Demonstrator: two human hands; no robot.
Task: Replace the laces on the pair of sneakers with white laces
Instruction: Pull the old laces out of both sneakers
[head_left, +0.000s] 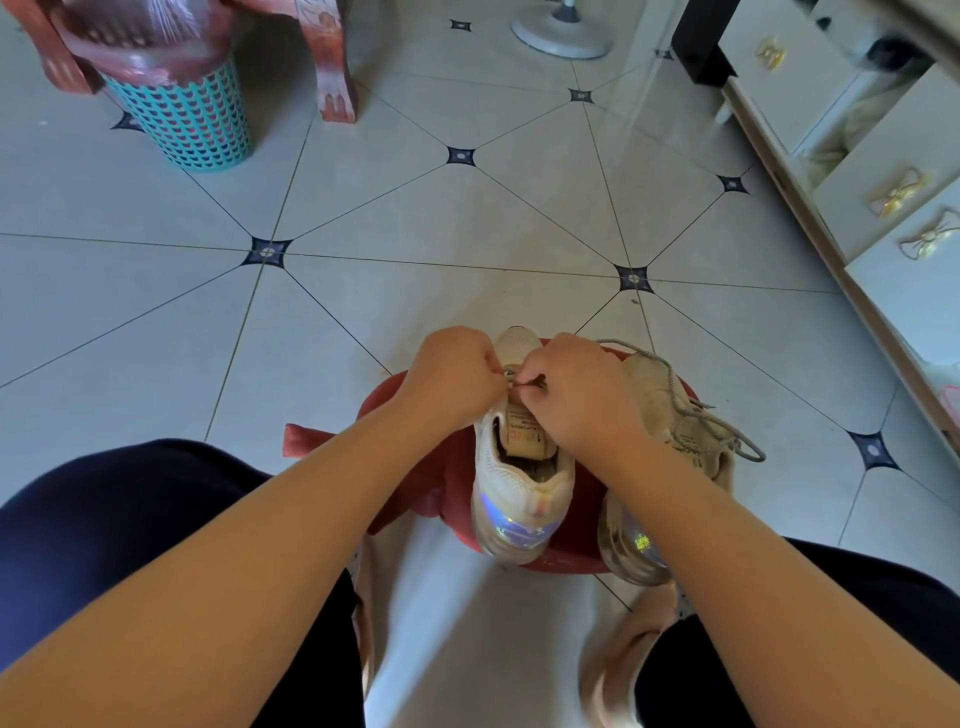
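On the red stool (415, 467) between the person's knees, two sneakers are sitting side by side, toes pointing away. Both hands are working at the top of the left sneaker (514, 483). The left hand (452, 374) and the right hand (576, 400) are each curling their fingers tight and pinching a short bit of lace (527, 384) right over the tongue. It looks like they are pulling the old lace out of its holes (no white laces are showing anywhere yet). To do this well, the hands should be tugging one crossing loose at a time, gently, while keeping the shoe from sliding off the stool. Yanking hard could be jamming the lace tip in a hole. The left sneaker is looking pale and creamy, with a shiny rainbow patch on the heel and its mouth wide open. The right sneaker (660, 415) is looking dirtier, and its grey lace (696, 415) is hanging loose in loops over the side.
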